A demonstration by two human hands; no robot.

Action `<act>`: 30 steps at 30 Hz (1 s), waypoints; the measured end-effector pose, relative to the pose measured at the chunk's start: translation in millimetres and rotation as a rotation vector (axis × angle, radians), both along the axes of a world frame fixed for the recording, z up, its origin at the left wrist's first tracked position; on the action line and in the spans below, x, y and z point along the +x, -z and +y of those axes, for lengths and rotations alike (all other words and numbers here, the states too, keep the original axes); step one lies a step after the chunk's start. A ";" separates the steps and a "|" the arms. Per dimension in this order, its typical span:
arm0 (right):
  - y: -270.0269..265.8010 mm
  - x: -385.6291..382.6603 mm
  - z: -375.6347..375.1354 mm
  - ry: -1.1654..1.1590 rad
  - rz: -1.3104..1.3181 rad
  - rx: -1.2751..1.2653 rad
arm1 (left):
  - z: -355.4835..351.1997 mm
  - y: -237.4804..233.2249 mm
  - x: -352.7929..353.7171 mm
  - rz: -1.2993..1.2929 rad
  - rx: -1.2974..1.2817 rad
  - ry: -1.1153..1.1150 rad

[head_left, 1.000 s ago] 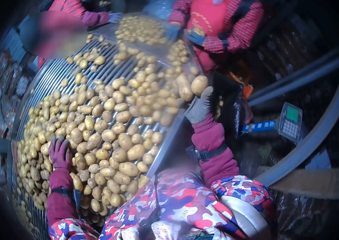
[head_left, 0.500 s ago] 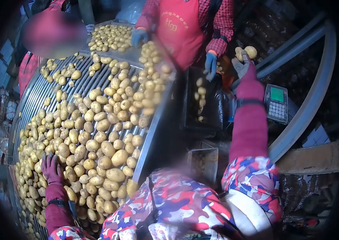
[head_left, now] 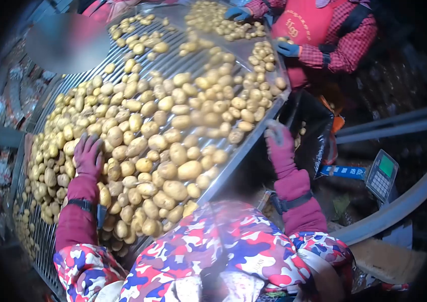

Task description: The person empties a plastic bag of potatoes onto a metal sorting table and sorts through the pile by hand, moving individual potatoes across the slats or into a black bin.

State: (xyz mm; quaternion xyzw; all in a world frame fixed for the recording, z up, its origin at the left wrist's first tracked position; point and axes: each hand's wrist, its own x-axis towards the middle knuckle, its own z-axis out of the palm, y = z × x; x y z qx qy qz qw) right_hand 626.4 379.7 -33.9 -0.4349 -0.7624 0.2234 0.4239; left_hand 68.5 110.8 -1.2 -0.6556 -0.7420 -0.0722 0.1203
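Observation:
Many yellow potatoes (head_left: 175, 156) lie in a broad heap on a sloping metal rack of bars (head_left: 90, 75). My left hand (head_left: 88, 153), in a dark red glove, rests on the heap with its fingers spread. At the right of the rack's metal edge (head_left: 243, 161), beside the black bag (head_left: 311, 116), is my right hand (head_left: 278, 140) in a glove with a greyish palm. No potato shows in it, and its fingers look extended.
Across the rack a person in a red apron (head_left: 304, 22) has blue-gloved hands (head_left: 237, 13) near small potatoes. A scale display (head_left: 382, 175), a blue strip (head_left: 344, 171) and a curved metal bar (head_left: 395, 211) are at the right.
My right hand has come back from the upper right to beside the rack, and the two potatoes it held are gone from it. The view has shifted. My left hand remains on the heap.

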 end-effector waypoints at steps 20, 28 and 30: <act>-57.6 -134.2 -12.0 -0.421 -0.459 -0.039 | 1.2 1.7 1.9 -0.008 0.051 -0.009; -22.6 -165.6 -127.3 -0.885 -0.432 0.291 | 1.5 9.1 -2.9 0.019 0.056 -0.009; -34.1 -147.3 -107.0 -0.692 -0.606 0.272 | 3.1 14.5 -3.3 0.035 0.026 -0.030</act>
